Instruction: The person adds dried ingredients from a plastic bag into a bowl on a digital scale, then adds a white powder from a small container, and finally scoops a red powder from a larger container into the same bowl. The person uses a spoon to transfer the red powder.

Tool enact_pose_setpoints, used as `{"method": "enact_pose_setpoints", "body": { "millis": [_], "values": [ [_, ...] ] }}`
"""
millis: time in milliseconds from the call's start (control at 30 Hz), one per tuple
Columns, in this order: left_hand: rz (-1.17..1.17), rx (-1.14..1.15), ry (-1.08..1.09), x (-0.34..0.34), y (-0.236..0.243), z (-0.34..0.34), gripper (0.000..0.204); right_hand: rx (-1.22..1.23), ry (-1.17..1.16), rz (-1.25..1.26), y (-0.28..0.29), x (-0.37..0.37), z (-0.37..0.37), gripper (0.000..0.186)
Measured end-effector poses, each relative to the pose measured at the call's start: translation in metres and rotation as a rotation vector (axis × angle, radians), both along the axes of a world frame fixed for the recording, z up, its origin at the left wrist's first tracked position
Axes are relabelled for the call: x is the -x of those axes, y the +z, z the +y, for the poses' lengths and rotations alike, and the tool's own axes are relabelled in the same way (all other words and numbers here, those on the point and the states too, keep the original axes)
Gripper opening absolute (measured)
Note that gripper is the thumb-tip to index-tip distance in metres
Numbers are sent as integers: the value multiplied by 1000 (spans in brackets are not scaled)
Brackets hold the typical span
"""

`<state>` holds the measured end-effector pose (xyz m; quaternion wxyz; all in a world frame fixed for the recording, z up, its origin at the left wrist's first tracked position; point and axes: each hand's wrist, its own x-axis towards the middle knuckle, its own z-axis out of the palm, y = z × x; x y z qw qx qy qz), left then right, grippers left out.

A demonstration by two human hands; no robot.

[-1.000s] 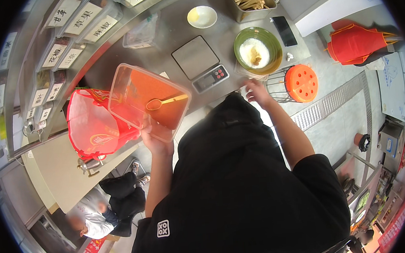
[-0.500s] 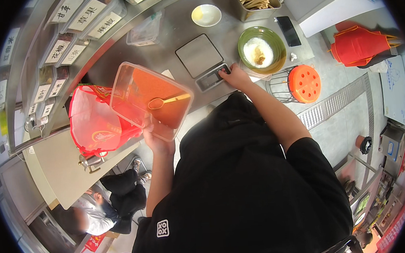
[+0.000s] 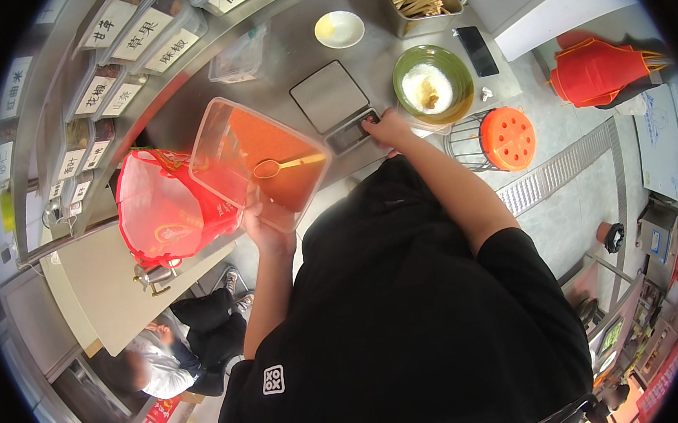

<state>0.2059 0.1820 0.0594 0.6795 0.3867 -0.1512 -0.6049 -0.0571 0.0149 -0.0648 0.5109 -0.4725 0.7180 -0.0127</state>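
My left hand (image 3: 263,223) is closed on the near wall of a clear plastic tub (image 3: 212,146), held tilted above the counter's front edge. Orange-red powder (image 3: 271,138) covers much of its inside, and a wooden spoon (image 3: 296,163) lies on the powder. At the control panel of a flat digital kitchen scale (image 3: 329,98), my right hand (image 3: 388,129) has its fingers curled, with the tips on the panel. Nothing sits on the weighing plate. Right of the scale, a green bowl (image 3: 464,85) contains white powder (image 3: 424,80) with a small brown heap on it.
A small white bowl (image 3: 340,29), a lidded clear box (image 3: 240,57), a tin of wooden sticks (image 3: 432,20) and a phone (image 3: 477,51) stand on the counter. A red bag (image 3: 162,208) is beside the tub. An orange stool (image 3: 508,138) stands right; another person (image 3: 165,373) sits lower left.
The tub in my left hand has shifted slightly right, closer to the scale. My right hand stays at the scale's panel. The view itself has moved a little.
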Motion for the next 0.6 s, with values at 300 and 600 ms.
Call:
{"method": "enact_pose_setpoints", "body": {
  "millis": [300,600],
  "values": [
    [-9,-12,17,-1,1,1,71,-34,-116,-206,-15,-6,20,84],
    [-1,-57,50,-2,6,3,70,141,-1,-234,-52,3,42,68]
  ]
}}
